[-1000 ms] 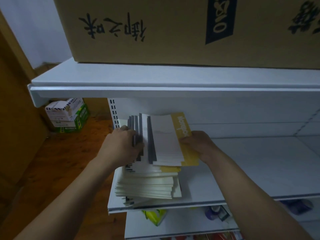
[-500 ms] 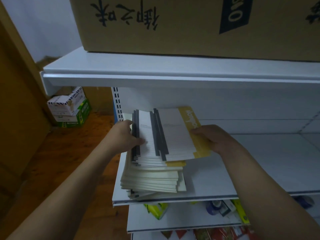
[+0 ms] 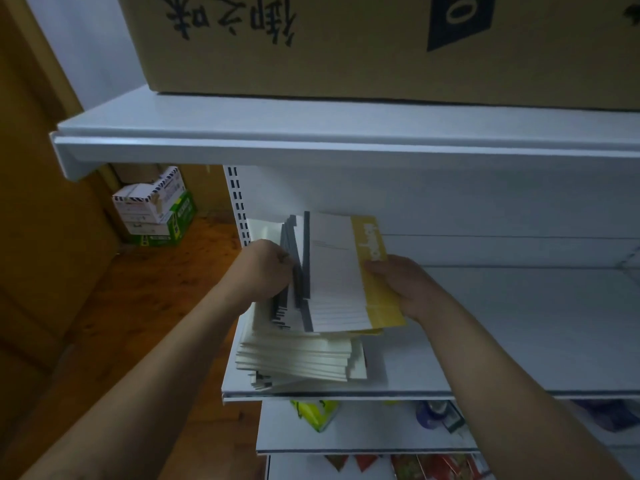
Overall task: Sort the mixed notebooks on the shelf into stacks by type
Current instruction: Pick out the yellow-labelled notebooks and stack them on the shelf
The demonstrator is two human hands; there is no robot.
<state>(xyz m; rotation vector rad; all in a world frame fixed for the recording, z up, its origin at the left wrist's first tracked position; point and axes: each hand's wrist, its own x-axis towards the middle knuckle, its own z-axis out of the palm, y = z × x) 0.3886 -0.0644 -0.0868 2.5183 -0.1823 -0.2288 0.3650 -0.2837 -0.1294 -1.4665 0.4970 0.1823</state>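
A tall mixed pile of notebooks (image 3: 301, 358) stands at the left end of a white shelf (image 3: 502, 341). Its lower part is cream-edged books lying flat. On top, several white notebooks with grey spines (image 3: 332, 275) are tipped up and fanned. My left hand (image 3: 266, 271) presses on their left side, fingers among the grey spines. My right hand (image 3: 401, 282) grips the right edge of a yellow-covered notebook (image 3: 375, 268) behind the white ones.
A large cardboard box (image 3: 346, 46) sits on the upper shelf (image 3: 311, 133) just overhead. Small stacked cartons (image 3: 156, 206) stand on the wooden floor at left. Lower shelves hold packaged goods (image 3: 315, 414). The shelf's right part is bare.
The fanned top notebooks have been tipped up steeper and squeezed closer together between my hands. The camera has shifted slightly, showing more of the shelf front.
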